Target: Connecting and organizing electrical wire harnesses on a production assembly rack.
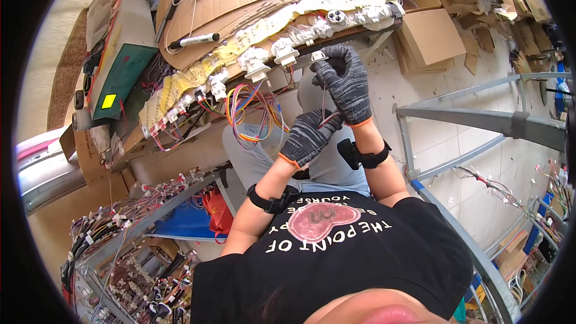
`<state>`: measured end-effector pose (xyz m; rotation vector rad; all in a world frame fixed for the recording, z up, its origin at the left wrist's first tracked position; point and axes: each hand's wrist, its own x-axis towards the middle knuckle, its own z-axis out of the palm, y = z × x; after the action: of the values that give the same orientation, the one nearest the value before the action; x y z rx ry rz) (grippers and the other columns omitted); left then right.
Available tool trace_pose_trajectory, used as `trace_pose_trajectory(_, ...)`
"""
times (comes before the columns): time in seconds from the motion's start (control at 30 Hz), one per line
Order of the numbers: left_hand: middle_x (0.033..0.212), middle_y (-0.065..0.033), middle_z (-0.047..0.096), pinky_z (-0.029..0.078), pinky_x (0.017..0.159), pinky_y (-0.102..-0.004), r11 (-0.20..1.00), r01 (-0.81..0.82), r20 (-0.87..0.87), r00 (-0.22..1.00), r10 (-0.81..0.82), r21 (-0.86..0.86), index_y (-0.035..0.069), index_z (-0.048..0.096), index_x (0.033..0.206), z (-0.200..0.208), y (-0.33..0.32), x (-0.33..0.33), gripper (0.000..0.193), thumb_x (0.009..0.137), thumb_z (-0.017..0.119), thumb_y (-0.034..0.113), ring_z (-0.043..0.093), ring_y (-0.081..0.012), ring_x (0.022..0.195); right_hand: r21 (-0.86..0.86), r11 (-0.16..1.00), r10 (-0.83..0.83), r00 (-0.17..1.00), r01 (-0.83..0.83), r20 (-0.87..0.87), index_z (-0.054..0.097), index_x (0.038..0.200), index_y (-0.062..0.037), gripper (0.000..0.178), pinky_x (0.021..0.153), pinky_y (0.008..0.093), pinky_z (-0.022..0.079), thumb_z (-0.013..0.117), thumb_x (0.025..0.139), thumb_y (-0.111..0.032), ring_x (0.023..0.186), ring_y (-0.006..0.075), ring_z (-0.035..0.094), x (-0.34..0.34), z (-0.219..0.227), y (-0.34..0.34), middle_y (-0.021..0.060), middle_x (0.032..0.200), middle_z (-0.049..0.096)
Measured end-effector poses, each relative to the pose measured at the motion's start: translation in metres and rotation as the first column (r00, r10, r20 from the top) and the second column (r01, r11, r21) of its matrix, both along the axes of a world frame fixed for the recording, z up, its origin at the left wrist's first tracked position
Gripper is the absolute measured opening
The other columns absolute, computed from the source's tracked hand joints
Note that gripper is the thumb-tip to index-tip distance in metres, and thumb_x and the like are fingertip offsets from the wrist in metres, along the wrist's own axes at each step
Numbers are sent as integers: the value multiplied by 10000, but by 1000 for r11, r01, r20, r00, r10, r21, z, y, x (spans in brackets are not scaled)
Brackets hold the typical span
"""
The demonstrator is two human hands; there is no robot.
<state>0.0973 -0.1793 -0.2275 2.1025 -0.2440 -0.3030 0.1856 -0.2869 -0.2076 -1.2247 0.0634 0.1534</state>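
My left hand [309,138], in a grey knit glove with an orange cuff, is closed around thin wires in front of the bench edge. A loop of multicoloured wires [240,111] hangs from the bench just left of it. Above and to the right, my right hand [347,81], gloved the same way, has its fingers curled at a small white connector [318,56] by the bench edge. A thin wire runs down from there toward my left hand. Larger white connectors [257,72] line the edge on the left, set along yellow and white tape [240,42].
Cardboard [252,0] covers the bench top, with a marker pen [195,41] on it. A green-ended box [123,72] stands at left. Wire harnesses [114,222] hang on a lower-left rack. A grey metal frame [468,114] and cardboard boxes [432,36] are at right.
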Motion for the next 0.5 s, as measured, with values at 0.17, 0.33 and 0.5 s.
trace_pose_trajectory(0.17, 661, -96, 623, 451, 530, -292, 971, -168, -130, 981, 147, -172, 7, 645, 882, 2, 0, 5, 204, 902, 538, 179, 554, -145, 536, -8, 1000, -25, 998, 26, 50, 518, 1016, -8, 204, 562, 239, 508, 619, 843, -48, 647, 121, 622, 9, 1, 12, 100, 839, 656)
trace_pose_trajectory(0.33, 661, -91, 615, 448, 539, -292, 975, -177, -205, 968, 148, -131, 4, 637, 906, 0, 6, 5, 208, 909, 524, 178, 548, -137, 553, 86, 995, -43, 999, 42, 6, 509, 983, -11, 182, 550, 248, 508, 615, 835, -25, 644, 141, 625, 12, -4, 12, 119, 843, 647)
trace_pose_trajectory(0.5, 717, -174, 618, 460, 602, -390, 985, -167, 169, 971, 171, -42, 16, 639, 887, -1, -4, 14, 169, 881, 523, 139, 598, -310, 646, 85, 996, -9, 997, 16, -80, 464, 927, -30, 210, 529, 255, 498, 643, 818, -26, 615, 143, 595, 29, 6, 14, 97, 784, 613)
